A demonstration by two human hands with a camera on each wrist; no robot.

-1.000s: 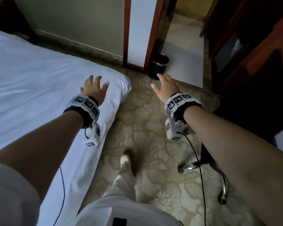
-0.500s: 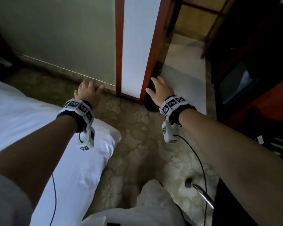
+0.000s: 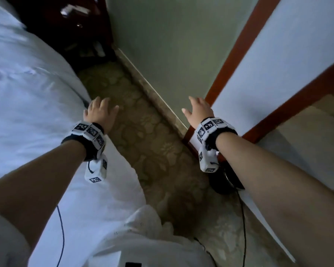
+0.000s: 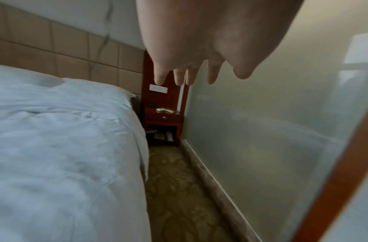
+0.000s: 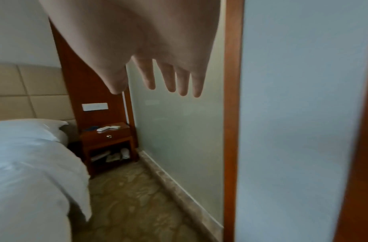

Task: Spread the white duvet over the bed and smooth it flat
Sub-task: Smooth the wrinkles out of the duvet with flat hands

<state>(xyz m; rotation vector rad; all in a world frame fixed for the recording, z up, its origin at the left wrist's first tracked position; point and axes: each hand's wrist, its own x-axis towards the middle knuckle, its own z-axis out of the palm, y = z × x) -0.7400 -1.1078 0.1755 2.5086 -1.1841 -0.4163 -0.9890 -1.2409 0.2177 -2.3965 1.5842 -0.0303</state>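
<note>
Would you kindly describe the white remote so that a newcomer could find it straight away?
Start at the bed under the white duvet and follow its edge to the padded headboard. Beside it stands a reddish wooden nightstand. The white remote lies on top, the only long pale bar there, next to a small dark blue item.

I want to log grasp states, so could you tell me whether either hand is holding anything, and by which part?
Nothing is held: the left hand and right hand are both empty, fingers spread.
</note>
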